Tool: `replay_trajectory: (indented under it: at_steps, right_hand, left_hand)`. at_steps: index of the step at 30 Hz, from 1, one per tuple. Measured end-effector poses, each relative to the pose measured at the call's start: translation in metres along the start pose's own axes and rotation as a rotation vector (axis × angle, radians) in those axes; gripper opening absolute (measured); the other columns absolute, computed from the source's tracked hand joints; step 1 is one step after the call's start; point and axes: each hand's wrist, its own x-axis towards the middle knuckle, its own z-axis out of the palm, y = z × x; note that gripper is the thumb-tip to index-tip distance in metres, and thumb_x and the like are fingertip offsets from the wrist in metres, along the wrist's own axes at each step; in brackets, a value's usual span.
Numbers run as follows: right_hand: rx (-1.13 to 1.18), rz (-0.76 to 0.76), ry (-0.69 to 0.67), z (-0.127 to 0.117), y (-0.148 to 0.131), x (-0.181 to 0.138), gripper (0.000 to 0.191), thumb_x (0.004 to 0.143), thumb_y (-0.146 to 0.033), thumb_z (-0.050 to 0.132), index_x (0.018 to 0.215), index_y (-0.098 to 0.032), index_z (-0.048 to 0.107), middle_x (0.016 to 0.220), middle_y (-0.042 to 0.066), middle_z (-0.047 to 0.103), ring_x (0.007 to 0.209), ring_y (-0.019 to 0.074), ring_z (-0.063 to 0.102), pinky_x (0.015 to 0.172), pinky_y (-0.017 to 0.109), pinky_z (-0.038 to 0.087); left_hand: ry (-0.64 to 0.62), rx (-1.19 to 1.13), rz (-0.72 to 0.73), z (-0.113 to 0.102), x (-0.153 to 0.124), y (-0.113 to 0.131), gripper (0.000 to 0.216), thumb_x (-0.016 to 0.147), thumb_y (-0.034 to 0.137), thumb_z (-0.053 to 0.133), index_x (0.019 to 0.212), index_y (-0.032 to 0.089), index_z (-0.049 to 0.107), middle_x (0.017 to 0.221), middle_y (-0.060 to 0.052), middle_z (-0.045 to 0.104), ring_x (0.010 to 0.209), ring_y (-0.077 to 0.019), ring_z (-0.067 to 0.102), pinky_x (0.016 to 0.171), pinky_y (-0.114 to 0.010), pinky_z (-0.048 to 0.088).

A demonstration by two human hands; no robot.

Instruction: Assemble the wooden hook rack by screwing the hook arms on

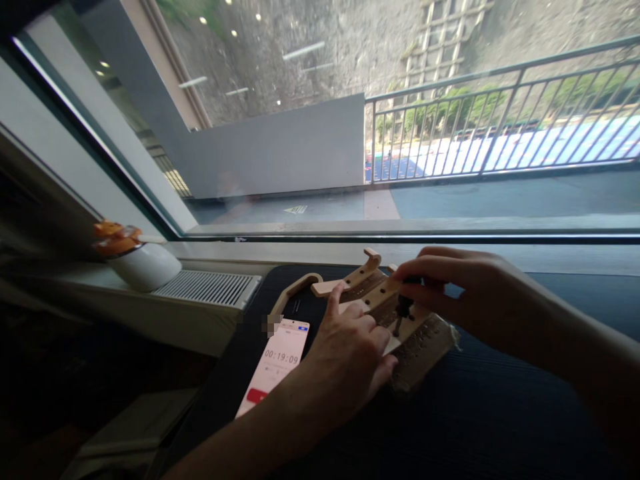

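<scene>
Right hand [440, 270]: grip is pinching the dark handle of a screwdriver-like tool [404, 307], fingers closing round it from above. Tool is standing steeply, tilting a little, its shaft pointing down at the nearest hooked wooden strip [414, 323]. Tip is appearing to meet the wood; exact contact too dark to tell.

Left hand [350, 340]: grip is spreading, fingers fanning over the strips, index lying on the farthest hooked strip [360, 273]. Thumb is sitting toward the near side, just beside the tool's tip. How hard it is pressing, cannot tell.

Key relation: nearest strip is lying directly below the right grip, its long axis running slantwise, from near-left toward far-right, crossing the tool's steep line. Tool hand is coming at it from the right, left hand from the near-left.

Strips are resting on a brown, pitted board [425, 350], close to the far edge of the dark surface [495, 380]. Toward the far-left corner, a loose bent wooden piece [291, 289] is lying; a phone [280, 360] is showing a timer along the left edge.
</scene>
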Motion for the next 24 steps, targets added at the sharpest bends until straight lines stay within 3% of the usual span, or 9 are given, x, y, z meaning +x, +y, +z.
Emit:
replay_trajectory:
  at_steps: [5, 8, 11, 17, 24]
  right_hand:
    - [-0.028, -0.055, 0.033, 0.0039, -0.0053, 0.0026, 0.020, 0.097, -0.022, 0.055, 0.097, -0.020, 0.075, 0.095, 0.004, 0.069, 0.071, 0.0122, 0.064, 0.063, 0.024, 0.048]
    - [0.065, -0.062, -0.015, 0.0024, -0.0050, 0.0010, 0.025, 0.098, -0.021, 0.051, 0.111, -0.022, 0.074, 0.113, 0.006, 0.069, 0.086, 0.0143, 0.069, 0.072, 0.023, 0.052]
    - [0.149, -0.056, -0.097, 0.0012, -0.0018, -0.0013, 0.032, 0.097, -0.022, 0.052, 0.124, -0.030, 0.070, 0.117, 0.003, 0.073, 0.097, 0.0173, 0.071, 0.077, 0.024, 0.054]
    - [0.156, 0.049, -0.087, -0.0010, 0.0033, -0.0027, 0.028, 0.094, -0.026, 0.058, 0.116, -0.031, 0.074, 0.108, 0.001, 0.079, 0.089, 0.0196, 0.073, 0.072, 0.026, 0.054]
    - [-0.042, 0.146, -0.022, 0.0005, 0.0016, -0.0005, 0.013, 0.090, -0.035, 0.063, 0.094, -0.024, 0.070, 0.069, -0.003, 0.068, 0.054, 0.0119, 0.059, 0.051, 0.024, 0.043]
  left_hand:
    - [0.008, 0.007, 0.012, 0.0005, -0.0011, 0.0000, 0.015, 0.095, 0.031, 0.065, 0.087, 0.019, 0.067, 0.088, -0.002, 0.069, 0.097, -0.0229, 0.063, 0.120, -0.062, 0.015]
    - [0.005, 0.004, 0.018, 0.0004, -0.0012, -0.0003, 0.015, 0.095, 0.031, 0.064, 0.087, 0.019, 0.066, 0.087, -0.001, 0.069, 0.096, -0.0222, 0.063, 0.120, -0.061, 0.015]
    - [0.017, 0.010, 0.021, 0.0016, -0.0010, -0.0013, 0.015, 0.095, 0.031, 0.064, 0.087, 0.018, 0.066, 0.087, -0.002, 0.070, 0.099, -0.0235, 0.063, 0.120, -0.062, 0.016]
    - [0.023, 0.013, 0.022, 0.0034, -0.0012, -0.0024, 0.016, 0.095, 0.032, 0.064, 0.087, 0.019, 0.067, 0.088, -0.002, 0.069, 0.100, -0.0240, 0.062, 0.120, -0.062, 0.015]
    - [0.009, 0.002, 0.015, 0.0008, -0.0001, -0.0007, 0.015, 0.095, 0.031, 0.063, 0.087, 0.019, 0.066, 0.088, -0.002, 0.069, 0.100, -0.0234, 0.062, 0.120, -0.061, 0.018]
